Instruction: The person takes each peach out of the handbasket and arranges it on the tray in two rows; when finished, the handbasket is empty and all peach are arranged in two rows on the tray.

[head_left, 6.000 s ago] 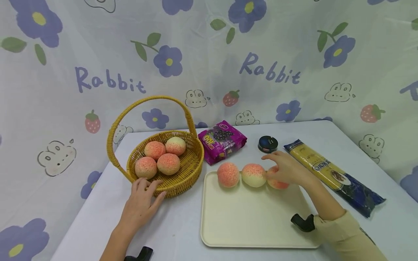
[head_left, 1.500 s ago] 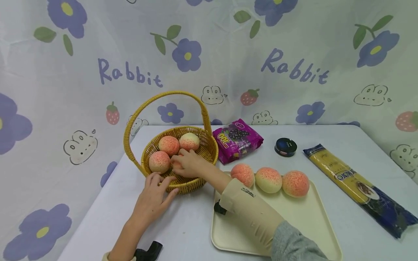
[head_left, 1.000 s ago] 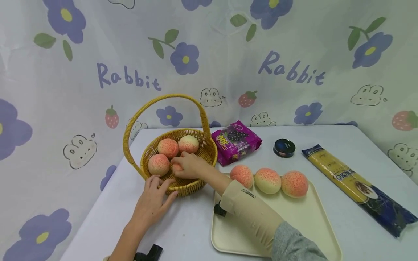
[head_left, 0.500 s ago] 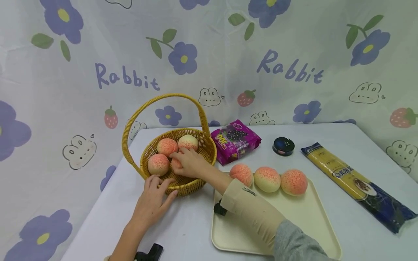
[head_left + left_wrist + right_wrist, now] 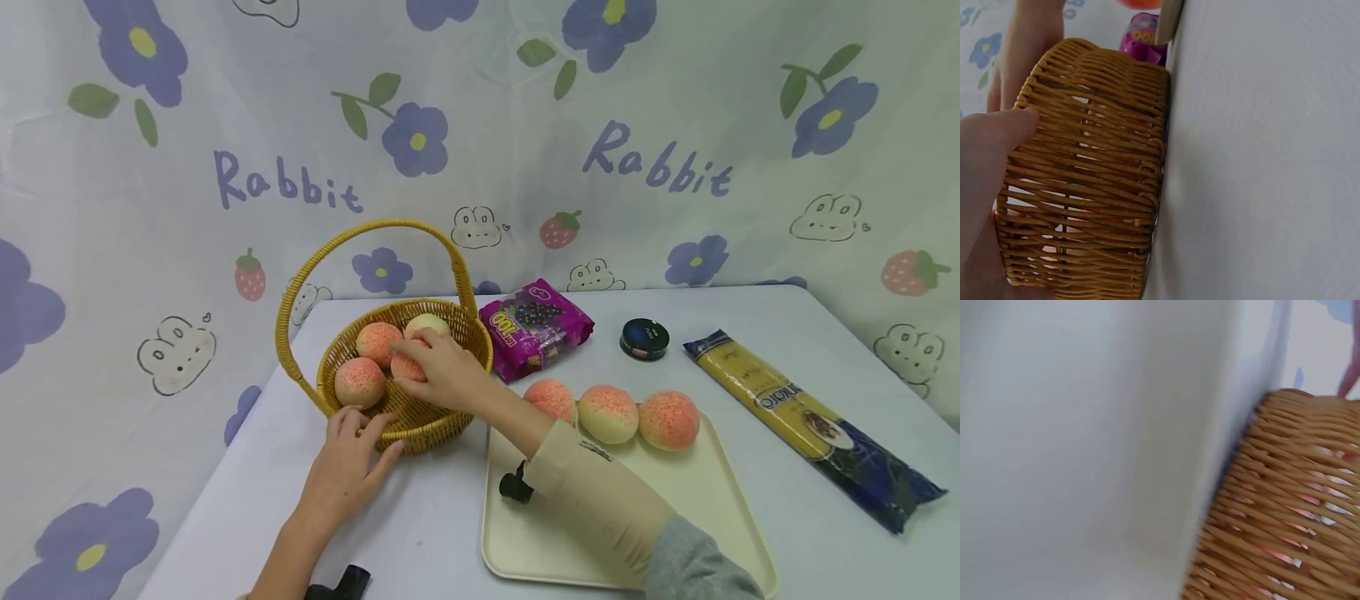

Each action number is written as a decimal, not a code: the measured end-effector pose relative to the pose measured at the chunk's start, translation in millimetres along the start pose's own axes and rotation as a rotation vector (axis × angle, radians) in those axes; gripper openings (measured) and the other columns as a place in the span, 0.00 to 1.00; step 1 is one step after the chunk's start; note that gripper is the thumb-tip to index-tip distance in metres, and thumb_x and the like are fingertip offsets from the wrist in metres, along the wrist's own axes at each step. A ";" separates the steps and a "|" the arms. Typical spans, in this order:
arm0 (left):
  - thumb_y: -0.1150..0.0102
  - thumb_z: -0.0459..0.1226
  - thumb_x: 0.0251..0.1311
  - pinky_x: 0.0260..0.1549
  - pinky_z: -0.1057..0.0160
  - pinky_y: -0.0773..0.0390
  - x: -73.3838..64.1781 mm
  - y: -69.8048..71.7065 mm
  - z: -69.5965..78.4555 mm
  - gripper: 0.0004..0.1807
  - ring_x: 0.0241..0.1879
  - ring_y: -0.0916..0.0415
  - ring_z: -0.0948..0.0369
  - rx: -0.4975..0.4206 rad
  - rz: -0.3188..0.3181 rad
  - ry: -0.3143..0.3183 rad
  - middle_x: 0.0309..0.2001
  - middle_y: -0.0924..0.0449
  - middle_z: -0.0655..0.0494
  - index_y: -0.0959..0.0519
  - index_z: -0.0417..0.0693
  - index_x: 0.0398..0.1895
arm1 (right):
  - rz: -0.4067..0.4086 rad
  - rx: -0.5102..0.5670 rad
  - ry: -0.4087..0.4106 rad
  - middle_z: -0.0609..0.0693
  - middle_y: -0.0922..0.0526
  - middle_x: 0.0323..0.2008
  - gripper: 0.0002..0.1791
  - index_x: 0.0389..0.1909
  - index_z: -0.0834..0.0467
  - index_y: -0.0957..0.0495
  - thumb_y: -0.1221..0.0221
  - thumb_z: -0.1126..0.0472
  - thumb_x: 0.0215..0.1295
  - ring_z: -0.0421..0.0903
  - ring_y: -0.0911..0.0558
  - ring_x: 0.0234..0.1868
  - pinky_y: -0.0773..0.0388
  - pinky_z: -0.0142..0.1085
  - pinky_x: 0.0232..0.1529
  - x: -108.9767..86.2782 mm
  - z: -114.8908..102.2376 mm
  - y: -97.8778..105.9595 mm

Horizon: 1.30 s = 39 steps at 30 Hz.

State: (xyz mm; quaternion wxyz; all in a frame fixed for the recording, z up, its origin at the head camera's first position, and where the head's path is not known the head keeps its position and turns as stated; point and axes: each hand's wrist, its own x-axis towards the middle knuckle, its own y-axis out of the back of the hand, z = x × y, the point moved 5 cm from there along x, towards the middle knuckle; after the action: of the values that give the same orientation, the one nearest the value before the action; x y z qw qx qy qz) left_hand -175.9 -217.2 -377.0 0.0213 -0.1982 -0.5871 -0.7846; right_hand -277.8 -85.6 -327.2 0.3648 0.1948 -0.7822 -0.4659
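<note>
In the head view, my left hand [image 5: 342, 471] holds the near rim of the yellow wicker basket [image 5: 438, 433]. The left wrist view has the thumb [image 5: 1019, 128] against the outside of the weave. My right hand [image 5: 450, 375] reaches into the basket and grips a pink peach [image 5: 407, 367], which its fingers partly cover. Around it in the basket lie a peach [image 5: 360, 383] at the near left, a second peach [image 5: 378, 343] behind, and a paler peach [image 5: 427, 325] partly hidden by the hand. In the right wrist view, the basket's woven wall [image 5: 1291, 506] hides the grip.
A cream tray [image 5: 525, 550] beneath the right forearm bears a row of three peaches, the middle one [image 5: 608, 414] paler. Behind are a purple grape-print packet [image 5: 536, 325] and a round dark case [image 5: 645, 339]. A long pasta packet [image 5: 810, 425] lies at right. The basket handle arches overhead.
Since the oldest frame, my right hand has gone from the tray's right peach to the basket. Over the last half second it has risen slightly with the gripped peach. The left hand stays at the rim.
</note>
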 end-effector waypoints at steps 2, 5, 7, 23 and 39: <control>0.48 0.51 0.61 0.36 0.48 0.27 0.1 -0.1 -0.4 0.19 0.55 0.45 0.50 -0.001 0.000 -0.003 0.37 0.35 0.53 0.25 0.53 0.51 | 0.028 0.006 0.010 0.51 0.31 0.53 0.26 0.60 0.47 0.30 0.44 0.46 0.61 0.49 0.27 0.49 0.23 0.39 0.40 -2.3 -0.3 9.4; 0.47 0.51 0.61 0.36 0.48 0.27 0.3 0.4 -1.1 0.19 0.55 0.45 0.50 0.004 0.004 -0.005 0.38 0.34 0.53 0.26 0.53 0.51 | 0.046 0.008 0.017 0.51 0.32 0.52 0.25 0.59 0.46 0.30 0.44 0.46 0.61 0.49 0.28 0.48 0.24 0.38 0.41 -5.5 0.2 20.5; 0.47 0.50 0.61 0.36 0.48 0.27 0.3 1.1 -1.6 0.19 0.55 0.45 0.49 0.011 0.007 -0.005 0.38 0.34 0.52 0.26 0.53 0.51 | 0.043 0.005 0.010 0.50 0.32 0.53 0.24 0.59 0.45 0.30 0.44 0.46 0.61 0.48 0.29 0.48 0.24 0.37 0.41 -7.8 0.9 25.2; 0.47 0.50 0.60 0.35 0.47 0.26 -0.2 2.5 -1.9 0.19 0.56 0.46 0.49 0.011 -0.009 0.004 0.38 0.35 0.52 0.25 0.52 0.51 | 0.080 -0.049 0.038 0.48 0.30 0.53 0.25 0.59 0.41 0.30 0.43 0.47 0.59 0.48 0.28 0.46 0.24 0.39 0.38 -34.0 -1.4 43.5; 0.48 0.51 0.61 0.36 0.48 0.27 0.0 0.2 -1.3 0.21 0.56 0.46 0.49 0.002 -0.004 0.000 0.38 0.35 0.52 0.26 0.52 0.52 | 0.212 -0.234 0.219 0.52 0.27 0.50 0.22 0.53 0.49 0.27 0.42 0.52 0.56 0.48 0.27 0.44 0.22 0.37 0.29 -70.2 6.8 55.0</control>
State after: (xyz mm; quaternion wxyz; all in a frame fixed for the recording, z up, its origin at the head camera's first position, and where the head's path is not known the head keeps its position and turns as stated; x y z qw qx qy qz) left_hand -176.3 -218.5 -377.2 0.0201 -0.1969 -0.5883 -0.7840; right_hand -234.7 -9.4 -308.6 0.5150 0.1168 -0.6944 -0.4888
